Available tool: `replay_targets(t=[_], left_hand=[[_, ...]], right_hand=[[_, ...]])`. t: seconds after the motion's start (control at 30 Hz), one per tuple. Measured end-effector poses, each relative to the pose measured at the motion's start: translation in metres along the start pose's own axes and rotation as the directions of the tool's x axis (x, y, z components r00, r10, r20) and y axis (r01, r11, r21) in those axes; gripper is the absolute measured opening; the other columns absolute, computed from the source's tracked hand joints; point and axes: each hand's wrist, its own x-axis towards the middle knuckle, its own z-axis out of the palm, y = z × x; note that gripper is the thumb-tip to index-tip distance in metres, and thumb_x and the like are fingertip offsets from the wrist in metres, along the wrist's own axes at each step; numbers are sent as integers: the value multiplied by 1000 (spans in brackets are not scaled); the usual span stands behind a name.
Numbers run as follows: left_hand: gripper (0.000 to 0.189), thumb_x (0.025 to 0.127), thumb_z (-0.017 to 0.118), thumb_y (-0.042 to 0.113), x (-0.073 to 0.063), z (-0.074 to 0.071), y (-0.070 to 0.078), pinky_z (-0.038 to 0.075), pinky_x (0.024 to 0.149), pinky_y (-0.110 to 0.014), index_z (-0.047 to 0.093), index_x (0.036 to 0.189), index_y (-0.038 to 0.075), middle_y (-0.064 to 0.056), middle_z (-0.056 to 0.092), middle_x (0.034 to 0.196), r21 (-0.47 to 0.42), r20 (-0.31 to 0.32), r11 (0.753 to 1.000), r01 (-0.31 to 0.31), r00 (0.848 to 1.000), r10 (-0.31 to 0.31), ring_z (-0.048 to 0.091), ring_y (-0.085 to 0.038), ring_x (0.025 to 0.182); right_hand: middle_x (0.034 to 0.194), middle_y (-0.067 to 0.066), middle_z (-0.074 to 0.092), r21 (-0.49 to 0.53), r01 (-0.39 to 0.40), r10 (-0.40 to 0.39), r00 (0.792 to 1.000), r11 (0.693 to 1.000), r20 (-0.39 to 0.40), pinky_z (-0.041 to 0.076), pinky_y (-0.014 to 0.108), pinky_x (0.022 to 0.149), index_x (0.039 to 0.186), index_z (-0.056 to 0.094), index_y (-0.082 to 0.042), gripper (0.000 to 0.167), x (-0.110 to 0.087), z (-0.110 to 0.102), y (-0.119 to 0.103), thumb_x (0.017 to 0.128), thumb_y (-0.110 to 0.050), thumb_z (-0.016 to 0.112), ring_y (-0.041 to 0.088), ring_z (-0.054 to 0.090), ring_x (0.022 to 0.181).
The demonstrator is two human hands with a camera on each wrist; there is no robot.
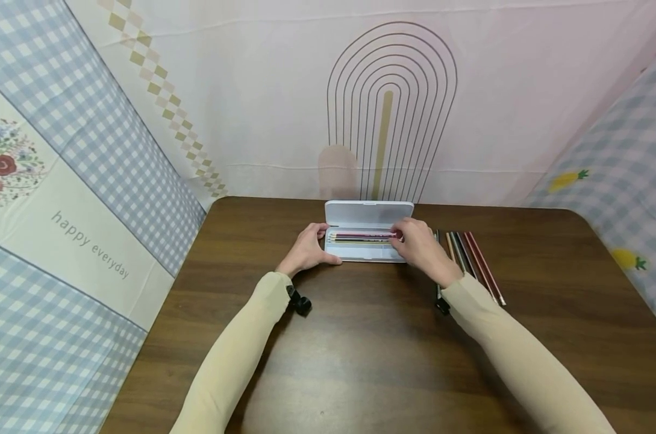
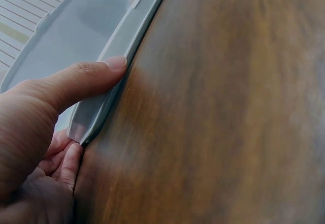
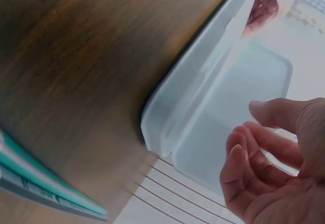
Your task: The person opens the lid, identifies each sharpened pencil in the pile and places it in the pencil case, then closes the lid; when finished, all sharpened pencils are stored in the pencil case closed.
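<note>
A pale plastic pencil case (image 1: pixel 368 213) stands with its lid raised near the table's back edge. Several colored pencils (image 1: pixel 357 238) lie lengthwise inside it. My left hand (image 1: pixel 306 248) grips the case's left end, its thumb along the front wall and other fingers round the end. Over the right end of the case is my right hand (image 1: pixel 422 247), which covers part of the pencils in the head view. In the right wrist view, this hand's fingers (image 3: pixel 236 155) are loosely bent, with a gap to the thumb and nothing visible between them.
More colored pencils (image 1: pixel 482 265) lie in a loose row on the brown wooden table (image 1: pixel 328 361), right of the case and partly under the right forearm. A patterned cloth (image 1: pixel 273 108) hangs behind the table.
</note>
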Motion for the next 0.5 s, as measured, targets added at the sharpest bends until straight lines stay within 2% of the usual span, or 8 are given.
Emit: replay_targets(t=[0.07,0.17,0.27,0.33,0.43,0.5], left_hand=[[98,75,101,23,0,0,0,47,128,-44,50,156,2,-17,55,157,-4,1,1000,-2,1000,2,56,-35,149],[98,75,101,23,-1,0,0,47,127,-45,50,156,1,-18,55,156,-8,0,1000,-6,1000,6,56,-35,149],[98,75,101,22,-1,1,0,47,127,-45,51,156,1,-18,55,156,-12,0,1000,-10,1000,10,56,-36,149],[98,75,101,22,-1,1,0,47,128,-45,51,155,1,-18,55,156,-15,1,1000,-11,1000,11,56,-36,149],[98,75,101,23,-1,1,0,47,128,-44,50,156,2,-18,55,156,-14,1,1000,-7,1000,7,56,-35,149],[97,75,101,22,-1,1,0,47,128,-44,50,156,2,-18,55,156,-13,1,1000,-4,1000,4,56,-35,150]], right_hand=[[106,27,77,1,-23,23,1000,1000,-8,65,49,79,112,77,11,20,-5,-3,-2,98,-1,69,36,75,93],[98,25,77,5,-67,67,998,998,-16,62,44,73,107,77,11,19,-12,-7,-3,96,1,65,32,70,83],[86,19,72,22,-123,123,992,992,-16,51,34,63,104,75,11,16,-18,-10,-3,96,1,65,23,59,70],[75,14,65,42,-161,162,987,986,-14,42,29,58,96,73,11,12,-22,-12,0,96,1,66,19,51,64],[63,5,52,67,-200,201,980,977,-4,35,28,53,81,67,6,16,-26,-8,14,95,-2,68,17,44,57],[57,0,46,49,-217,217,976,975,-9,33,30,50,73,62,-2,22,-25,6,38,93,-6,69,15,42,53]])
